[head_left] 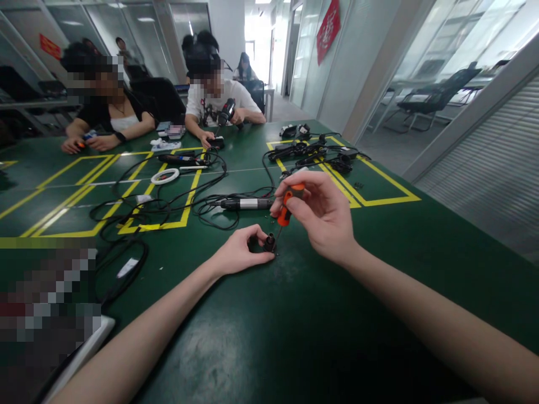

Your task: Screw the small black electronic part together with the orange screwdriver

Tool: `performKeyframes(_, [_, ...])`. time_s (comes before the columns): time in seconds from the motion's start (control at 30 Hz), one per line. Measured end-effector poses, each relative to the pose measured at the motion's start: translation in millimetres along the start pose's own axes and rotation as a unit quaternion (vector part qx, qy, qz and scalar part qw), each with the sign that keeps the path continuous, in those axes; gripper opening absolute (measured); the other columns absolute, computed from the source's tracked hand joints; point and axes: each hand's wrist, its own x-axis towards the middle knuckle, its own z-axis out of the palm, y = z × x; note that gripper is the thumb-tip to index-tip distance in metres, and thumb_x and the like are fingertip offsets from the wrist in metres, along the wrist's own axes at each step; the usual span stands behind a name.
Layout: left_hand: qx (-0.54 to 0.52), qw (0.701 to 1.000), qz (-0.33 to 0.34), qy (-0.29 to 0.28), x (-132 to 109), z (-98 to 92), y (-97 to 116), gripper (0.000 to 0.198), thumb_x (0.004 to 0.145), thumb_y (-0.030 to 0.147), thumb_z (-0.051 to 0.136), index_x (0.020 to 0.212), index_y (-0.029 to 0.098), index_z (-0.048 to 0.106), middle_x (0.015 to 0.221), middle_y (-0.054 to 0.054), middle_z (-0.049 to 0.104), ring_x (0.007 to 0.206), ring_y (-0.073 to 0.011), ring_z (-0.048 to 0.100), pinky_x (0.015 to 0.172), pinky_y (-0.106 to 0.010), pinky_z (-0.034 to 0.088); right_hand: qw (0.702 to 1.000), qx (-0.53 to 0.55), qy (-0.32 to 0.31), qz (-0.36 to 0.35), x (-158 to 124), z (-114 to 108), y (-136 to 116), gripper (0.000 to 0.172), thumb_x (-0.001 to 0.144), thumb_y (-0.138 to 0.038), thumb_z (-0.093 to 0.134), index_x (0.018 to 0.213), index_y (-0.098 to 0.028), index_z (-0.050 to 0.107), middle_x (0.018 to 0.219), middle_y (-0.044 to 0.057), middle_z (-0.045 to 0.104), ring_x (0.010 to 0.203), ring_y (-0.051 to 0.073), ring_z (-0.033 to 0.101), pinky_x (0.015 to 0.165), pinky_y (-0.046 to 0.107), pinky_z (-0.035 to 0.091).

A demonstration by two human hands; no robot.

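My left hand [242, 251] rests on the green table, its thumb and fingers closed around a small black cylindrical part [270, 242] with an open top. In my right hand [326, 216] is an orange and black screwdriver [286, 209], gripped near the handle. Its thin shaft points down at the side of the black part; whether the tip sits in a screw is too small to tell. Just beyond both hands lies a black and silver electric screwdriver [246, 204] with its cord. Tiny dark bits lie near it on the table.
Tangled black cables [138, 207] run across the left of the green table [295, 336]. Black cabled parts [301, 150] lie at the back right inside yellow tape. A white tape ring [165, 177] is further left. Across the table, two people work; one holds a power drill [226, 112].
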Motion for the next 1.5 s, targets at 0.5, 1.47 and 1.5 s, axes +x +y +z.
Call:
performKeyframes(0.5, [0.008, 1.0, -0.004, 0.001, -1, -0.8, 1, 0.031, 0.074, 0.035, 0.081, 0.087, 0.018, 0.059, 0.092, -0.003, 0.071, 0.085, -0.0168, 0.064, 0.081, -0.031, 0.051, 0.965, -0.205, -0.143, -0.084, 44, -8, -21, 0.014, 0.099, -0.025, 0.063, 0.092, -0.019, 0.074, 0.095, 0.005, 0.072, 0.084, 0.016, 0.066, 0.074, 0.029, 0.054])
performKeyframes(1.47, [0.051, 0.999, -0.01, -0.001, -4, -2.9, 3, 0.032, 0.076, 0.039, 0.078, 0.096, 0.017, 0.067, 0.096, -0.004, 0.072, 0.09, -0.0198, 0.066, 0.087, -0.035, 0.052, 0.938, -0.148, -0.313, -0.005, 57, -23, -59, 0.024, 0.08, -0.002, 0.052, 0.08, -0.018, 0.07, 0.087, 0.002, 0.074, 0.085, 0.017, 0.068, 0.08, 0.032, 0.056])
performKeyframes(1.5, [0.057, 0.998, -0.011, 0.001, -4, -2.9, 4, 0.031, 0.076, 0.039, 0.078, 0.096, 0.017, 0.067, 0.096, -0.004, 0.072, 0.089, -0.0197, 0.065, 0.086, -0.035, 0.052, 0.942, -0.125, -0.313, 0.005, 57, -23, -56, 0.024, 0.08, -0.001, 0.051, 0.076, -0.019, 0.068, 0.083, 0.002, 0.073, 0.082, 0.016, 0.067, 0.078, 0.031, 0.056])
